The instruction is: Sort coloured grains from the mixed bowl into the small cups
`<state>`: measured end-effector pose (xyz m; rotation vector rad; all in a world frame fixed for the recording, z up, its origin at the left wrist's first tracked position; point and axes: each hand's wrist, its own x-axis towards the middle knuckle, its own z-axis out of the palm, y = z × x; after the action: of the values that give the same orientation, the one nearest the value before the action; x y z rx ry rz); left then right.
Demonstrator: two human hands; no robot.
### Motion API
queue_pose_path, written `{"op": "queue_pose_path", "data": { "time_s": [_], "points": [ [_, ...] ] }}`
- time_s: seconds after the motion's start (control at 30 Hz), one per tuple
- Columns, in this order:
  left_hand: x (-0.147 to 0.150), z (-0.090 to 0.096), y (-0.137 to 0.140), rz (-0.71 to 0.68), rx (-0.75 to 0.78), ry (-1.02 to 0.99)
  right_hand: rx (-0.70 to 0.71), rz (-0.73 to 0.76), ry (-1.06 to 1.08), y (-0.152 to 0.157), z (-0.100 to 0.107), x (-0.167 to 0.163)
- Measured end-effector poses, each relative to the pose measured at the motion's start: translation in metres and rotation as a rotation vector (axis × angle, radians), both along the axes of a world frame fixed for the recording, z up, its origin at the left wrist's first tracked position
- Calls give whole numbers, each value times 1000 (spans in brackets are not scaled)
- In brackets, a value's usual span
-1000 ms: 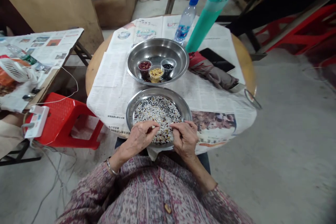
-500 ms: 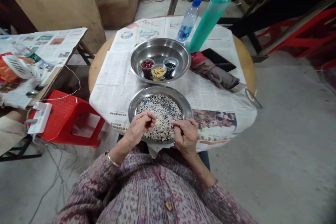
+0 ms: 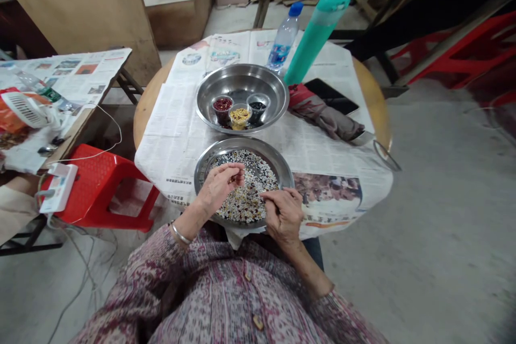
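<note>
A steel basin (image 3: 284, 164) at the table's front edge holds a spread of mixed white, yellow, dark red and black grains and beans (image 3: 248, 199). Over its left side is my left hand (image 3: 221, 185), fingers curled in with the thumb against them; whatever they hold is too small to name. My right hand (image 3: 284, 212) hangs over the basin's right rim, its thumb and forefinger drawn together and the other fingers bent. Behind stands a second steel basin (image 3: 205, 86) with three clear cups: dark red beans (image 3: 222, 105), yellow kernels (image 3: 239, 115) and black beans (image 3: 257, 106).
A water bottle (image 3: 282, 37), a tall green container (image 3: 318, 35), a folded umbrella (image 3: 326, 113) and a dark flat object (image 3: 332, 95) lie around the rear basin on the newspaper-covered table (image 3: 161, 140). Left are a red stool (image 3: 94, 188) bearing a power strip (image 3: 60, 188), and loose cables.
My left hand has moved a little right and farther over the front basin, its fingers still curled. My right hand stays nearly in place. The view has shifted slightly.
</note>
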<state>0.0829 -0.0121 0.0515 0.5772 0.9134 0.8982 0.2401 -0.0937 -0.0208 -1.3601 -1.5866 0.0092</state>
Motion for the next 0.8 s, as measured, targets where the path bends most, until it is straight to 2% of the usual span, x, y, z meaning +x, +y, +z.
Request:
{"op": "queue_pose_path", "data": {
  "time_s": [0.27,0.43,0.8],
  "points": [
    [0,-10,23,95,16,50,1,-2,-1,0,-2,1],
    [-6,-17,27,119,47,59,-8,1,11,0,-4,1],
    [-13,-20,33,180,71,64,4,-10,-2,1,-5,0]
  ]
}}
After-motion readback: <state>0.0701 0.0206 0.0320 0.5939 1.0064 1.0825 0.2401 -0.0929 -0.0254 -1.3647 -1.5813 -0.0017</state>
